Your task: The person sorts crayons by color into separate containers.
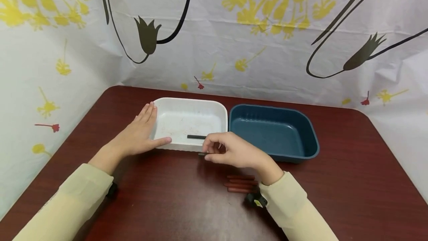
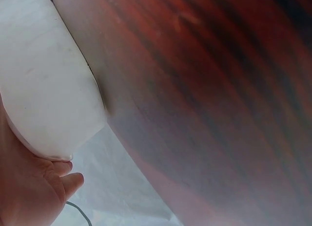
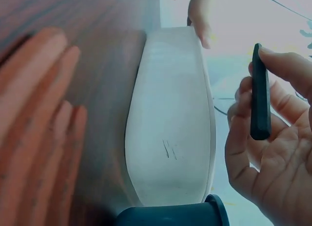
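Note:
My right hand (image 1: 227,150) pinches a short, straight-sided black stick (image 3: 261,102) between thumb and fingers, just above the near rim of the white tray (image 1: 190,147). Inside that tray lies another black stick (image 1: 196,137), its right end hidden behind the fingers. My left hand (image 1: 138,133) rests on the tray's left end, fingers extended along the rim and the thumb over the near edge. From the left wrist view, the hand (image 2: 29,192) touches the rim of the white tray (image 2: 44,80). Several reddish-brown sticks (image 1: 241,183) lie side by side on the table near my right wrist.
A dark blue tray (image 1: 274,156) stands right beside the white one, its wall partly behind my right hand. The reddish-brown table (image 1: 160,203) extends to a patterned white sheet (image 1: 207,47) hanging behind it and at both sides.

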Demonstrator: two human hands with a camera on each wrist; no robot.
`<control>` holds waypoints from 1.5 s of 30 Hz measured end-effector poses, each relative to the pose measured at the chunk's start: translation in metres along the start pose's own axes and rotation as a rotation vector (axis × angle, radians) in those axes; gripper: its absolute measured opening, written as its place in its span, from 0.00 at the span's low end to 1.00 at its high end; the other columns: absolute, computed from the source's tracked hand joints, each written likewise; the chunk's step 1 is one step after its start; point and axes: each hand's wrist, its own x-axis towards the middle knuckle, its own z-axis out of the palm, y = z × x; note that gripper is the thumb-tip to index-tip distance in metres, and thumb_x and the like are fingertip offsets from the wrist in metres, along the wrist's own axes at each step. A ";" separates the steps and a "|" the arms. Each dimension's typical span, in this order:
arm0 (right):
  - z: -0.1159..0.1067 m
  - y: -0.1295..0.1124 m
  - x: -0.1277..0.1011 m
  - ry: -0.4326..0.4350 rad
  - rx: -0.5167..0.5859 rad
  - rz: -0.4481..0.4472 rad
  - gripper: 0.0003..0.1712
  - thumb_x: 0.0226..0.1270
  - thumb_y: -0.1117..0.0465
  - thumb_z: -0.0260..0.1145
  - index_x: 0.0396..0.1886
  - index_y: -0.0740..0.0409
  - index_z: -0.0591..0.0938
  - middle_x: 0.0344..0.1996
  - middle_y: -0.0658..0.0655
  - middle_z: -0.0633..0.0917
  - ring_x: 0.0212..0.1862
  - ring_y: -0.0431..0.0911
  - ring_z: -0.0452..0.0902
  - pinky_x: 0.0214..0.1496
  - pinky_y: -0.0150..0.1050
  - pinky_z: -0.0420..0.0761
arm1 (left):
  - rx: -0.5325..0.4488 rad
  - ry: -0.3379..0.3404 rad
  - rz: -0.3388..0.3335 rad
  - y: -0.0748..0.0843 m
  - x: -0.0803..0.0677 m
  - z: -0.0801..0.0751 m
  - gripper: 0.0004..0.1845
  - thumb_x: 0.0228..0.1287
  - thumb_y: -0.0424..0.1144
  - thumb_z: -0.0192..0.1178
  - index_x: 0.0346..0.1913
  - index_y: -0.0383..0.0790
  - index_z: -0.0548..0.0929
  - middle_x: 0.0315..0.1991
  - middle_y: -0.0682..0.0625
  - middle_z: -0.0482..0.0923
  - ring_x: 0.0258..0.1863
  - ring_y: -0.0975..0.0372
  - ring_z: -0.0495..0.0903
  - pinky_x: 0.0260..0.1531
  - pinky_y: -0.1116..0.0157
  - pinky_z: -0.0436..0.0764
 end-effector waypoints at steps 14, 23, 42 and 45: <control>-0.010 0.016 0.037 0.119 0.008 0.034 0.03 0.67 0.64 0.68 0.38 0.56 0.81 0.28 0.51 0.80 0.34 0.43 0.74 0.38 0.36 0.76 | 0.007 0.004 0.002 0.000 0.001 0.003 0.63 0.61 0.73 0.53 0.77 0.24 0.40 0.80 0.34 0.31 0.80 0.43 0.33 0.77 0.44 0.46; -0.013 0.026 0.062 0.121 -0.064 0.031 0.04 0.67 0.64 0.68 0.37 0.59 0.82 0.26 0.52 0.79 0.33 0.42 0.73 0.40 0.35 0.75 | 0.009 0.009 -0.003 0.000 0.000 0.002 0.63 0.61 0.73 0.53 0.77 0.24 0.40 0.80 0.34 0.31 0.80 0.42 0.34 0.77 0.44 0.46; -0.013 0.040 0.095 0.087 -0.199 0.140 0.02 0.67 0.64 0.67 0.37 0.58 0.82 0.26 0.51 0.77 0.30 0.41 0.71 0.39 0.31 0.73 | 0.006 0.007 -0.008 0.001 0.002 0.000 0.64 0.61 0.74 0.53 0.77 0.25 0.40 0.80 0.34 0.31 0.80 0.42 0.34 0.77 0.44 0.46; -0.013 0.041 0.096 0.084 -0.208 0.140 0.02 0.66 0.64 0.68 0.36 0.58 0.82 0.26 0.52 0.78 0.30 0.41 0.71 0.39 0.32 0.73 | 0.002 0.009 -0.008 0.000 0.001 0.000 0.64 0.61 0.74 0.53 0.77 0.25 0.40 0.80 0.34 0.31 0.80 0.43 0.34 0.77 0.44 0.46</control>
